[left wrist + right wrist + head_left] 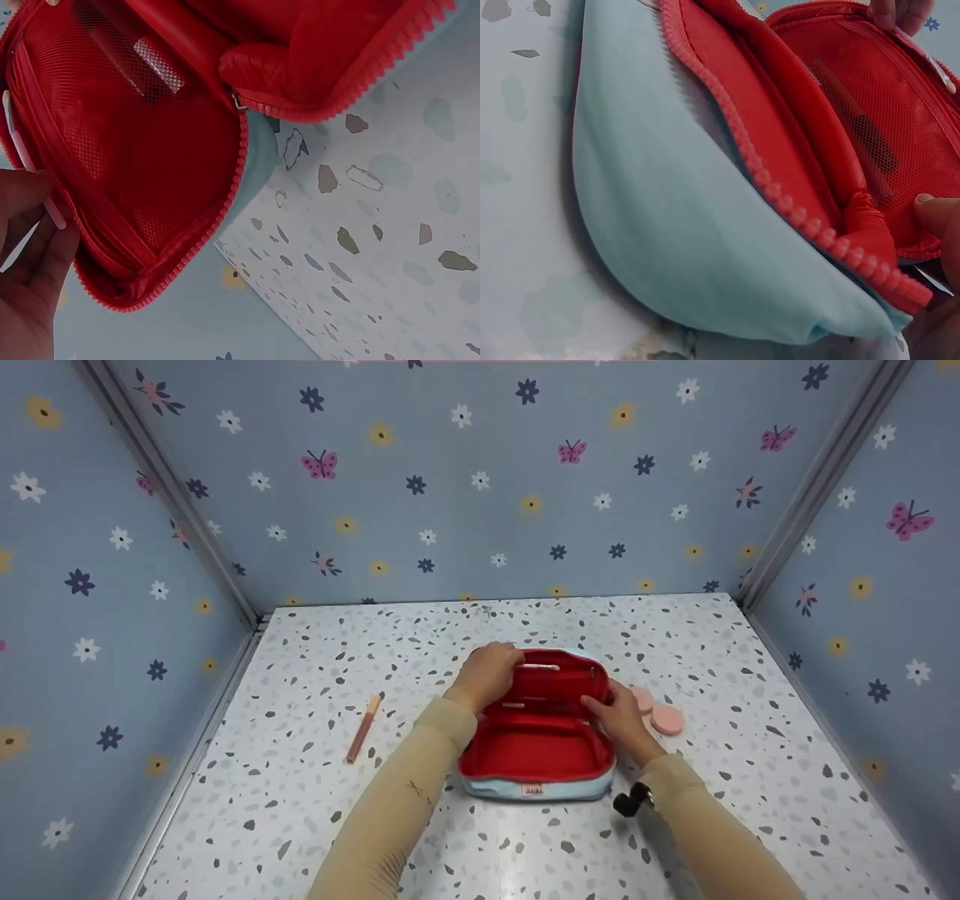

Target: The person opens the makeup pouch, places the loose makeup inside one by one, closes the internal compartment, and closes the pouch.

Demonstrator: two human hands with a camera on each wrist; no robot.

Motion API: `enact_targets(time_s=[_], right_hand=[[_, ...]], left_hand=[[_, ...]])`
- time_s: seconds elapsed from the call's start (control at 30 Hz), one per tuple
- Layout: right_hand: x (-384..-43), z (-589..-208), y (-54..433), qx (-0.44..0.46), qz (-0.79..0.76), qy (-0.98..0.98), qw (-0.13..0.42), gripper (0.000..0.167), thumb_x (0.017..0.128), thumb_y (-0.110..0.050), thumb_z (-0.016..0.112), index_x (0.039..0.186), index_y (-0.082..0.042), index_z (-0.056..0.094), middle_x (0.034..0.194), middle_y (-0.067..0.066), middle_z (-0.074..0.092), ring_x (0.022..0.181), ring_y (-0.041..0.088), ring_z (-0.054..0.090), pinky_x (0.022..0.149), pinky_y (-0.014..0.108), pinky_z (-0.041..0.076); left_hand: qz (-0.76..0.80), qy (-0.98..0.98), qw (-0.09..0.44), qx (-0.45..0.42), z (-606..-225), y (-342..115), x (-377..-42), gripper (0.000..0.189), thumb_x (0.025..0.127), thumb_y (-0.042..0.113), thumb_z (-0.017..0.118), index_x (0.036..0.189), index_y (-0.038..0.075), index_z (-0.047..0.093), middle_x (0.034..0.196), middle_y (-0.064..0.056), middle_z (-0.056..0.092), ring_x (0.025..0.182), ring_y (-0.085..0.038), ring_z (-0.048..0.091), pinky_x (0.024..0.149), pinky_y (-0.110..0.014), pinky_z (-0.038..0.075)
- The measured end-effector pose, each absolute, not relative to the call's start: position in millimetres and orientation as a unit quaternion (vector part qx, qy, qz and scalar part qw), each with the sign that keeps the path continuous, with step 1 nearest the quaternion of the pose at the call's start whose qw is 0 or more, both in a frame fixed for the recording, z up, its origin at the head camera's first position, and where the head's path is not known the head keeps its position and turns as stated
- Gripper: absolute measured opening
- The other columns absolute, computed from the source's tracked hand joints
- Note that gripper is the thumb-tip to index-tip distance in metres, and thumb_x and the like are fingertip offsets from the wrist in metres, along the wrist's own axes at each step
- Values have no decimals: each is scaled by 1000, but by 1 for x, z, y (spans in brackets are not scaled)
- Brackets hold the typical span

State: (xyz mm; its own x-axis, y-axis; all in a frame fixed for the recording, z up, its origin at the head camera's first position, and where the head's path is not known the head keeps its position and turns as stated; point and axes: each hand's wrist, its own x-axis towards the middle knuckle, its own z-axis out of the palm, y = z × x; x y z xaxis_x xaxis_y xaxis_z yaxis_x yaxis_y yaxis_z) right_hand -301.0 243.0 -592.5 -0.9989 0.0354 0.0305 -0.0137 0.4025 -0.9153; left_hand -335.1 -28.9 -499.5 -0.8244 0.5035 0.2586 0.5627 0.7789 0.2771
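A light blue cosmetic bag (pixel 495 789) with a red lining stands unzipped on the speckled table, its lid tilted up at the back. At the lid's upper left edge, my left hand (pixel 487 671) pinches a slim makeup brush (pixel 28 154) with a pink handle and pale tip, which lies along the top of the mesh pocket (pixel 142 187). My right hand (pixel 622 720) grips the lid's right edge, its thumb (pixel 936 214) on the inner side. Behind the mesh shows a dark tube with a lighter end (pixel 158 65). The bag's lower compartment (pixel 536 750) shows bare red lining.
Left of the bag lies a slim lip gloss tube (pixel 364 729) with a peach cap. Two round pink cases (pixel 667 719) sit just right of my right hand. Flower-patterned walls (pixel 480 510) enclose the table (pixel 300 810) at the back and sides.
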Motion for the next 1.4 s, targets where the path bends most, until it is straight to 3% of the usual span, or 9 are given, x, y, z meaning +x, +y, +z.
enact_targets(time_s=[0.67,1.2,1.4], right_hand=[[-300,-596,238,-18,550,-834,38,30,102,-6,75,129,5,69,114,21,77,96,12,67,81,15,53],[-300,-592,241,-20,553,-832,29,32,104,-8,73,133,4,67,120,23,76,101,16,66,83,15,53],[-300,-593,241,-8,543,-839,33,33,104,-7,72,134,5,67,120,23,76,102,16,68,84,15,54]], left_hand=[[-137,-940,17,-313,-503,-20,-339,31,104,-6,58,110,9,84,110,-10,79,112,-28,74,105,-39,60],[-139,-940,4,-312,-509,-15,-340,23,97,-3,62,102,7,83,95,-9,80,96,-28,74,94,-42,61],[-130,-944,-22,-302,-506,-15,-338,17,99,2,66,113,6,76,105,-10,80,101,-28,77,97,-42,63]])
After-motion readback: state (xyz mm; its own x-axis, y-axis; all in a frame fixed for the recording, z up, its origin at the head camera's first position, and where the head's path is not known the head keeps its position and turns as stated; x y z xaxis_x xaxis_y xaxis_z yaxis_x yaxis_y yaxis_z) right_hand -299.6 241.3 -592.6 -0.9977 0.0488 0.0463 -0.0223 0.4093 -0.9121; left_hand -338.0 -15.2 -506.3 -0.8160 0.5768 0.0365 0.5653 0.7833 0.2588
